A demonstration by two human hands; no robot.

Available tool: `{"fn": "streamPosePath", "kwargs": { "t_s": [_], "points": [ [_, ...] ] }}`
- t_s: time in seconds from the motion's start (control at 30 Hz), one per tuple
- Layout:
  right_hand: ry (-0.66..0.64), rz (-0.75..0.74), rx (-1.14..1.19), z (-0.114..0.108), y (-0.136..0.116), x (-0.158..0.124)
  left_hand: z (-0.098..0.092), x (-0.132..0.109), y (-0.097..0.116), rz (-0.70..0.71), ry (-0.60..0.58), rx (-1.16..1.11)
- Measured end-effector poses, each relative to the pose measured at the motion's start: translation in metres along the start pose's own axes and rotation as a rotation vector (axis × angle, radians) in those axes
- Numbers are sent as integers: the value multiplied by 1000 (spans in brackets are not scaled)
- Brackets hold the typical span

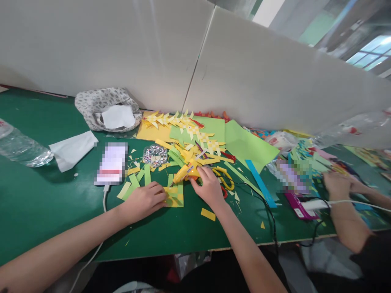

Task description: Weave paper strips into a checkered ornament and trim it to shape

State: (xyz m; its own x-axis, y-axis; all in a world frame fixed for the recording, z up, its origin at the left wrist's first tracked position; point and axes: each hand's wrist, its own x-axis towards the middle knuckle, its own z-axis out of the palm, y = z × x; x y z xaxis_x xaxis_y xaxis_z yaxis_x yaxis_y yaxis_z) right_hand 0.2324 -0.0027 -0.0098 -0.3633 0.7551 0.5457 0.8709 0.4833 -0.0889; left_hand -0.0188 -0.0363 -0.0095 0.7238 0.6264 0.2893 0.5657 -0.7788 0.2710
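My left hand (146,199) rests on the green table, fingers curled over the left edge of a small woven square of yellow and green paper strips (174,196). My right hand (209,185) grips the handle of a yellow glue gun (186,173), whose nozzle points down-left at the woven square. Loose green and yellow strips (139,179) lie around both hands. Yellow-handled scissors (224,177) lie just right of my right hand.
A phone (111,162) with a cable lies left of the strips, beside a round dish of sequins (155,155). Woven yellow pieces (180,122) and green sheets (247,144) lie behind. A water bottle (21,148) and a cloth bag (106,108) are at left. Another person's hands (339,185) work at right.
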Motion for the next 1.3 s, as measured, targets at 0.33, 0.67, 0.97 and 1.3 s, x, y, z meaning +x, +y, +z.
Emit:
{"fn": "streamPosePath", "kwargs": {
  "t_s": [0.33,0.67,0.97,1.3],
  "points": [
    [16,-4,18,2,-1,-1,0,-1,1,-26,-21,-18],
    [-18,-9,20,3,-2,1,-1,-1,1,-25,-29,-26],
    [-48,84,74,6,3,2,2,-2,-1,-33,-32,2],
    [165,210,36,-2,-9,7,3,-3,1,-56,-34,17]
  ]
}}
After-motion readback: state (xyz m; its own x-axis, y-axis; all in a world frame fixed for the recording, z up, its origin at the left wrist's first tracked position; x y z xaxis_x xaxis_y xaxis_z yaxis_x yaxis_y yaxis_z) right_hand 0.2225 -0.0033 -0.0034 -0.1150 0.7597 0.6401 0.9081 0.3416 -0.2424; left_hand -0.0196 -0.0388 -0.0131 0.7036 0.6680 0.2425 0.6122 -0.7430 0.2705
